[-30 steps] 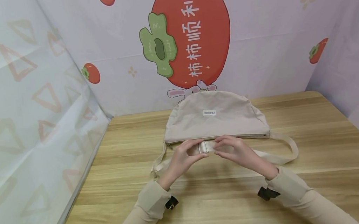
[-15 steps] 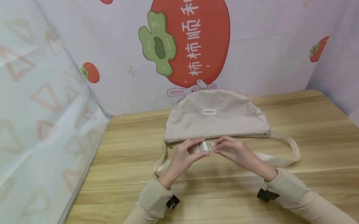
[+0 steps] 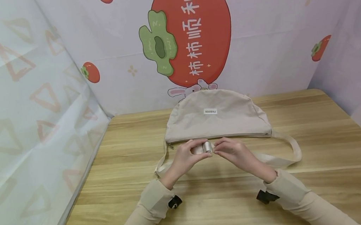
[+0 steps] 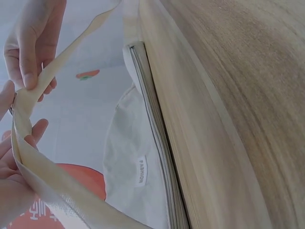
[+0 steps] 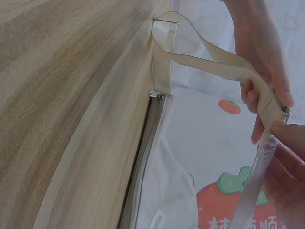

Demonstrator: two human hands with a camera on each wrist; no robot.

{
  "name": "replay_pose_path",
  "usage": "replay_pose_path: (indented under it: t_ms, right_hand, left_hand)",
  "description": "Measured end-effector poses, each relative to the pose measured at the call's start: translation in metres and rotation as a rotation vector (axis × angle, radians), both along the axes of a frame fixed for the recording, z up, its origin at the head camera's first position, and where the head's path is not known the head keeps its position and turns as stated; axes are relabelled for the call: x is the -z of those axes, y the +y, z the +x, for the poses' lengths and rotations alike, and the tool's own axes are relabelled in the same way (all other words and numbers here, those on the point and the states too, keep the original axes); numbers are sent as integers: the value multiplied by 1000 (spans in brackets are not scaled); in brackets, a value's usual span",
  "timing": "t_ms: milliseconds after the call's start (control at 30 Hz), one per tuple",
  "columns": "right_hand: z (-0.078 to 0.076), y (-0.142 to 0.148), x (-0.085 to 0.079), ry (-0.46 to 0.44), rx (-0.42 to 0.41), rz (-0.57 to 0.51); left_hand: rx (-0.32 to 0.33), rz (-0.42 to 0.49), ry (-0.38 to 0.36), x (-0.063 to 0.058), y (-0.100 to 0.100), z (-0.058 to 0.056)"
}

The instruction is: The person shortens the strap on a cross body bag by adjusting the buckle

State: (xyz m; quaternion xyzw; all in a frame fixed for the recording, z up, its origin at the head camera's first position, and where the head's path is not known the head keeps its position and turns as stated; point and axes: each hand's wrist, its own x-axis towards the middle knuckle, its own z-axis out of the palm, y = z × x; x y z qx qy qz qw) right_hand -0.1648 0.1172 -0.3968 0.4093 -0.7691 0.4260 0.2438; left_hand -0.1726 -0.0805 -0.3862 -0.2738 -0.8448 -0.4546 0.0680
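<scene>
A beige shoulder bag (image 3: 217, 120) with a small "FASHION" label lies on the table, its zipper edge facing me. Its strap (image 5: 224, 69) is raised in front of the bag, with a metal slider buckle (image 3: 207, 147) on it. My left hand (image 3: 183, 159) holds the strap at the buckle between thumb and fingers. Just to the right, my right hand (image 3: 235, 153) pinches the strap beside the buckle. In the right wrist view the buckle (image 5: 285, 113) shows edge-on between both hands, and the fingers partly hide the webbing.
The wooden table (image 3: 137, 207) extends around the bag on both sides. A strap loop (image 3: 293, 149) lies to the right of the bag. Behind stands a pale backdrop (image 3: 268, 56) with a big persimmon print, and a white curtain (image 3: 58, 136) hangs on the left.
The buckle has turned and shifted slightly right, and the strap now bulges through it. My right hand has moved a little left, nearer the left hand. The bag has stayed put.
</scene>
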Motion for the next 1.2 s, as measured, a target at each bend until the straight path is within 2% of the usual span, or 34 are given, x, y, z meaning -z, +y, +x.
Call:
replay_pose_path:
  t_ms: [200, 333, 533, 733, 967, 1200]
  right_hand:
    - [2, -2, -1, -12, 19, 7]
    - [2, -3, -1, -11, 32, 7]
    - [0, -4, 2, -9, 70, 36]
    - [-3, -1, 5, 14, 70, 85]
    - [-5, 2, 8, 21, 50, 51]
    - [0, 2, 6, 15, 48, 13]
  left_hand:
    - [16, 3, -55, 0, 0, -1]
    - [19, 41, -87, 0, -1, -1]
    - [10, 74, -72, 0, -1, -1]
    - [-24, 78, -97, -4, -2, 0]
    - [-34, 115, -126, -8, -8, 1]
    - [-35, 64, -110, -6, -8, 1]
